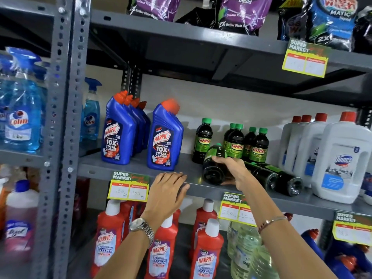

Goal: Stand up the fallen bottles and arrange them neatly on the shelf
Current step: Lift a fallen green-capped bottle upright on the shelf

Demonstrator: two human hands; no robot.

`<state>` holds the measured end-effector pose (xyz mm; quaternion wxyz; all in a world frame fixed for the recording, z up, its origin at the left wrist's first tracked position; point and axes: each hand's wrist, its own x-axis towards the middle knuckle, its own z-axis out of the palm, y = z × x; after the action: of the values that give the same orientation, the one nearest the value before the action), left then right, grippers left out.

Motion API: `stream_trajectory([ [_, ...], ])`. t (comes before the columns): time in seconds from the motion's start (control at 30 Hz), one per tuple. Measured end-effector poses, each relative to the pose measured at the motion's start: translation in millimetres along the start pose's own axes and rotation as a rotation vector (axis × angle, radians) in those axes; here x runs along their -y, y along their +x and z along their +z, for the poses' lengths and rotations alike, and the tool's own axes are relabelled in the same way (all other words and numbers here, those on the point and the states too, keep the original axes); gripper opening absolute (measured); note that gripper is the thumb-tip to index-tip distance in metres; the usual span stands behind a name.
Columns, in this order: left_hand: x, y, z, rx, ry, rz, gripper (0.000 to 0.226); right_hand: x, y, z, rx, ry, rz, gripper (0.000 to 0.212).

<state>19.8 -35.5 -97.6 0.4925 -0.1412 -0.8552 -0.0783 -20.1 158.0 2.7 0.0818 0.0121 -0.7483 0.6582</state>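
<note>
Several dark Sunny bottles with green caps and labels stand at the back of the grey middle shelf; one upright bottle stands apart on the left. A fallen Sunny bottle lies with its base toward me, and my right hand is closed over its side. Two more fallen bottles lie side by side just right of that hand. My left hand rests flat on the shelf's front edge, holding nothing.
Blue Harpic bottles stand left of the Sunny group, white Domex jugs on the right. Red Harpic bottles fill the shelf below, detergent pouches the one above. A grey upright post and Colin sprayers are at left.
</note>
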Motion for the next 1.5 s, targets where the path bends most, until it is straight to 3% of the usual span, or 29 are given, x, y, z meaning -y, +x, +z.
stream_trajectory([
  [0.1, 0, 0, 0, -0.013, -0.016, -0.002, 0.039, -2, 1, 6, -0.046, 0.009, -0.18, 0.068],
  [0.23, 0, 0, -1, -0.016, -0.019, 0.008, 0.04, -10, 6, 20, -0.18, -0.237, -0.373, 0.095],
  [0.33, 1, -1, -1, -0.021, -0.01, 0.011, 0.04, -17, 10, 32, -0.224, -0.369, -0.433, 0.099],
  [0.6, -2, -1, 1, -0.062, -0.03, 0.003, 0.041, -21, 17, 33, -0.16, -0.416, -0.408, 0.097],
  [0.73, -3, 5, 3, -0.061, -0.014, 0.062, 0.042, -2, 19, 26, -0.204, -0.087, -0.446, 0.082],
  [0.83, -3, 9, 6, -0.058, -0.043, 0.091, 0.039, 30, 27, 19, -0.12, 0.103, -0.448, 0.063],
  [1.0, -1, 6, 11, -0.072, -0.04, 0.08, 0.038, 49, 34, 16, 0.078, -0.093, -0.399, 0.051],
  [1.17, -1, 7, 10, -0.088, -0.041, 0.089, 0.037, 49, 35, 16, -0.031, -0.126, -0.436, 0.048],
  [1.33, -1, 6, 11, -0.081, -0.053, 0.076, 0.039, 49, 35, 14, -0.153, -0.302, -0.501, 0.063],
  [1.4, -1, 6, 12, -0.079, -0.056, 0.074, 0.039, 51, 36, 14, -0.109, -0.291, -0.476, 0.062],
  [1.5, 0, 5, 13, -0.084, -0.047, 0.077, 0.039, 54, 36, 14, 0.003, -0.09, -0.404, 0.052],
])
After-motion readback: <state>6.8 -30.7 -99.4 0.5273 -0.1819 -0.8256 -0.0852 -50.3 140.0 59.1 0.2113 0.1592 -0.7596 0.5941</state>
